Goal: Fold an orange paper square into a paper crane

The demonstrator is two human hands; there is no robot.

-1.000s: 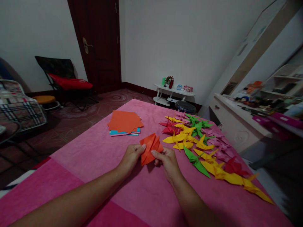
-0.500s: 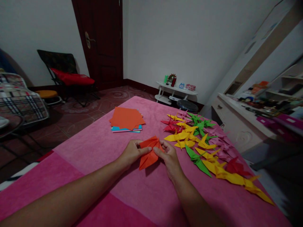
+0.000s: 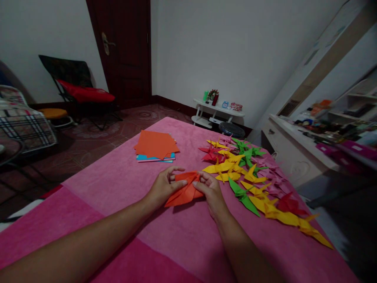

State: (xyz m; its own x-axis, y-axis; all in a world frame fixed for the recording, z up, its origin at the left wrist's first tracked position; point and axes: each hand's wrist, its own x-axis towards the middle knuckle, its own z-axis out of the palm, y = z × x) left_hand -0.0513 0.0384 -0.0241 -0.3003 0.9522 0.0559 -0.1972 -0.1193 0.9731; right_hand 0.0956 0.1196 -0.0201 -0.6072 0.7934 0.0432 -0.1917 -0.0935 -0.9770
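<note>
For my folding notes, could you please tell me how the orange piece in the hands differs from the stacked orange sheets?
The orange piece is folded to a pointed shape; the orange sheets lie flat, unfolded. The left hand and right hand hold the piece; the sheets lie untouched, farther away. Both are orange paper.

Dim room, soft shadows under hands, wide-angle bend & blur at edges.

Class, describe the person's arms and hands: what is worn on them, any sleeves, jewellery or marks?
The left forearm and right forearm are bare, with no sleeves in view. The left hand and right hand wear no gloves; no ring, watch or bracelet shows. No marks can be made out.
</note>
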